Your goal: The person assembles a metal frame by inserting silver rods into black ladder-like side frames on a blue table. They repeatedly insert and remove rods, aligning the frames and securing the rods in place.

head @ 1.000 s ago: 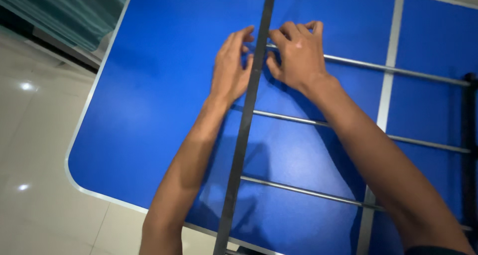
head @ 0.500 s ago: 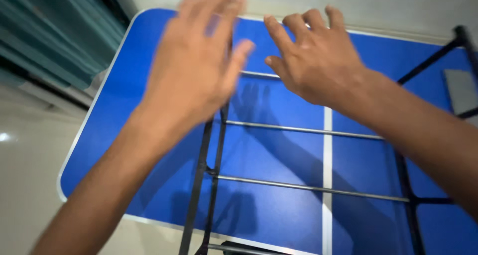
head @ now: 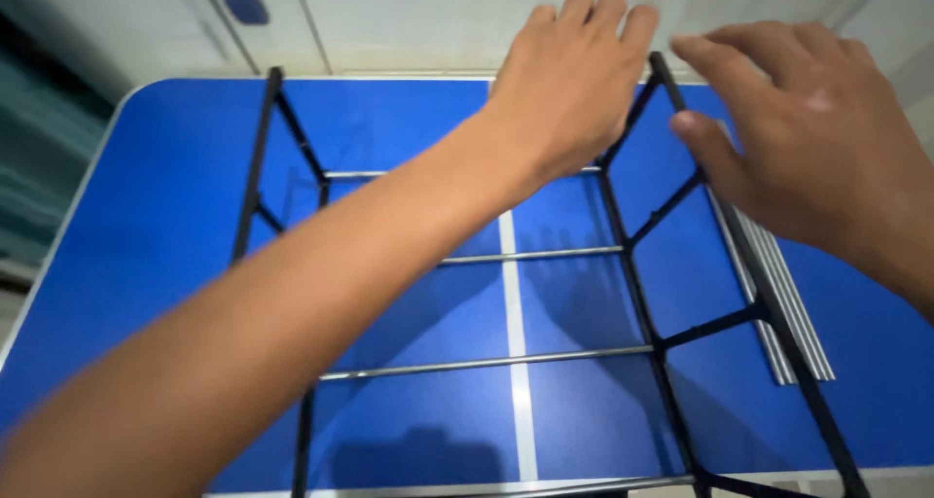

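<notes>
A black metal rack frame (head: 637,294) with silver crossbars (head: 486,362) stands on a blue table (head: 146,216). My left hand (head: 569,80) reaches across the frame toward its far right black rail, fingers together and stretched out, holding nothing. My right hand (head: 808,138) hovers over the right side rail with fingers spread and thumb apart, also holding nothing. Whether either hand touches the frame I cannot tell.
A bundle of loose silver rods (head: 778,284) lies on the table just right of the frame. A silver seam (head: 516,362) runs down the table's middle. Pale floor tiles (head: 409,21) lie beyond the far edge; a dark teal surface (head: 39,158) is at left.
The view has swung so the whole frame shows. Both hands lifted off the crossbar and moved right toward the frame's far right corner; the rod bundle came into sight.
</notes>
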